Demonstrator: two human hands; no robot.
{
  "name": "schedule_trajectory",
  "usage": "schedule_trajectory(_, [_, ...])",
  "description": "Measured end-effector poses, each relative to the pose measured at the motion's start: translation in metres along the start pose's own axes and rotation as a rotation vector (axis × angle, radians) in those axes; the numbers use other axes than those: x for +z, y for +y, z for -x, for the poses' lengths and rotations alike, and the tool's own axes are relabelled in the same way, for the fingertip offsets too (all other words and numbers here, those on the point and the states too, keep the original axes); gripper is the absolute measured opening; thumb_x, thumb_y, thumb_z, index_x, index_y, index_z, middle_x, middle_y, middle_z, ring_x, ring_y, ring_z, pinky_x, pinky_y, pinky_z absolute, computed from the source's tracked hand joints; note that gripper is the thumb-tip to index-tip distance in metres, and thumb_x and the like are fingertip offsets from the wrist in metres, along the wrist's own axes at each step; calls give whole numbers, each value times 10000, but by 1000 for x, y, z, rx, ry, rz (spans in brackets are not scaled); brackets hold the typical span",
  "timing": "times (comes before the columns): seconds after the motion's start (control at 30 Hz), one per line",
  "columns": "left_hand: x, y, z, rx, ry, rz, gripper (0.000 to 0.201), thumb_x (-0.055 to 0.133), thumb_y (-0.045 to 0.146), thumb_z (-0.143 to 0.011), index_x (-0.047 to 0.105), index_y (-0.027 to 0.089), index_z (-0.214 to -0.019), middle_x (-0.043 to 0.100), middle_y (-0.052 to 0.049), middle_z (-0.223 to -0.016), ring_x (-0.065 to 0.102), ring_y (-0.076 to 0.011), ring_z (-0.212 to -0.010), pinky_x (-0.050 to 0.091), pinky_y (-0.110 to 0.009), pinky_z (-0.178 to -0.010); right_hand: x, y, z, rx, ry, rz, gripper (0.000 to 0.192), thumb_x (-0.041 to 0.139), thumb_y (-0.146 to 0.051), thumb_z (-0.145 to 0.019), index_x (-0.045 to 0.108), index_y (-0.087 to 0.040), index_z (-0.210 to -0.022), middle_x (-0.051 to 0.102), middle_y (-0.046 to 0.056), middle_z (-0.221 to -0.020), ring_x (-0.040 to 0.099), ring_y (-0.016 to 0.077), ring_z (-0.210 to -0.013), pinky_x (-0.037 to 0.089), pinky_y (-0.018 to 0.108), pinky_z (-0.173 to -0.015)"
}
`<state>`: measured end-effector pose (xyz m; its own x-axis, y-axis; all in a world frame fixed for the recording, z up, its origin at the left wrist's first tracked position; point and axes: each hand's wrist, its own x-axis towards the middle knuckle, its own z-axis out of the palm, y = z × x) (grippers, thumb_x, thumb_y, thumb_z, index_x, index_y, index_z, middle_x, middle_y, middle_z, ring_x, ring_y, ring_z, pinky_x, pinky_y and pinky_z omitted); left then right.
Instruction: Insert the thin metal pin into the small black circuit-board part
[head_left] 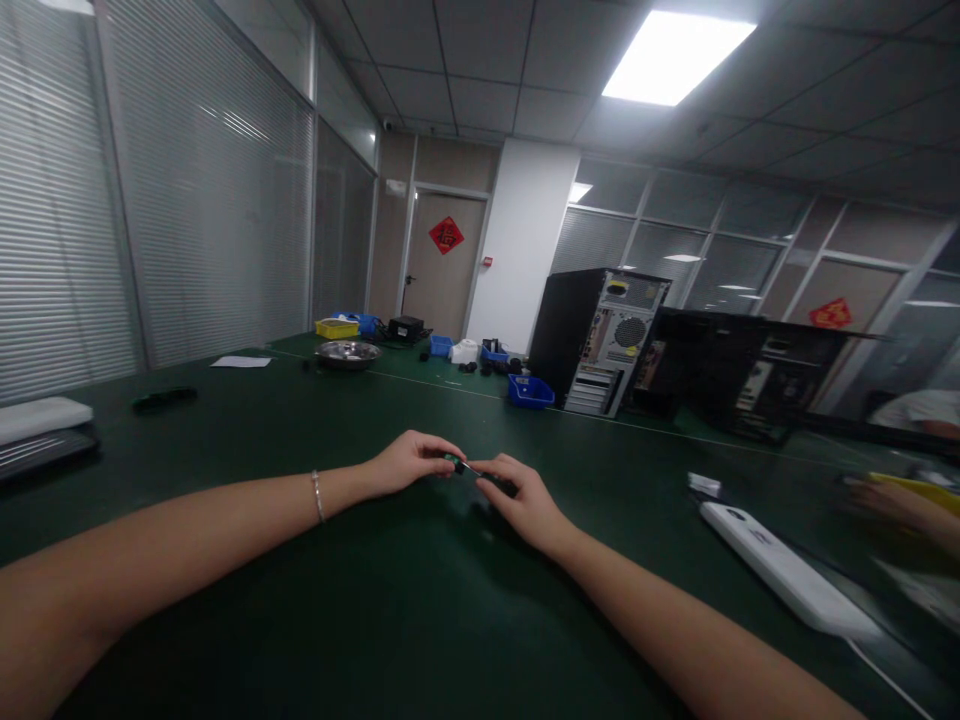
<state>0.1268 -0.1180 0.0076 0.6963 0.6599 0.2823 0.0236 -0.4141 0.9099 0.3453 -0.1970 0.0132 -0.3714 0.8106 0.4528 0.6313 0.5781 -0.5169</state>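
Note:
Both my hands meet over the middle of the dark green table (420, 600). My left hand (409, 462), with a thin bracelet on its wrist, pinches one end of a small dark part (459, 465) with a green tip. My right hand (517, 495) holds the other end, its fingers curled around something dark that I cannot make out. The part is tiny and mostly hidden by my fingers.
A white power strip (780, 575) lies to the right, near another person's hand (892, 500). Two open computer towers (604, 340) stand at the back right beside a blue bin (530, 391). A metal bowl (347, 353) and a yellow bin (337, 328) sit far back.

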Motion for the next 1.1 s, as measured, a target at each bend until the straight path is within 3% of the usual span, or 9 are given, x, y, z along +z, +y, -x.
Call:
schedule_trajectory(0.43, [3,0,2,-31,22,128,272,650,248,-756,667,157,-1012,669,-58,-895,598,-165,-803,458,-312,-779,-1,0,-1,27,-27,-109,283,524,-296,-895,612,-264,-1162,585,24,-874,537,159,-756,437,291,-694])
schedule_trajectory(0.67, [10,3,2,-92,2,399,348,643,261,-783,558,160,-1105,644,-75,-943,633,-183,-862,451,-390,-877,1,1,0,9,-24,-100,286,530,-301,-890,614,-265,-1161,590,23,-865,540,156,-740,444,285,-676])
schedule_trajectory(0.8, [11,8,3,-130,64,505,311,705,208,-724,523,171,-973,614,-48,-917,640,-183,-850,452,-399,-870,1,-2,0,-7,-45,-66,272,531,-284,-887,626,-253,-1140,596,28,-884,551,157,-754,446,282,-682])
schedule_trajectory(0.9, [9,8,2,-118,93,456,291,709,192,-707,542,171,-944,596,-44,-935,610,-153,-812,458,-330,-795,0,-4,0,-24,-43,-33,270,532,-275,-884,627,-254,-1136,599,29,-886,556,162,-770,447,287,-694])
schedule_trajectory(1.1, [5,4,1,-12,80,147,379,625,236,-773,562,186,-1143,586,-53,-997,540,-169,-901,415,-280,-767,0,-6,1,-66,50,-30,297,508,-260,-897,599,-255,-1179,595,35,-879,560,172,-801,445,295,-715])
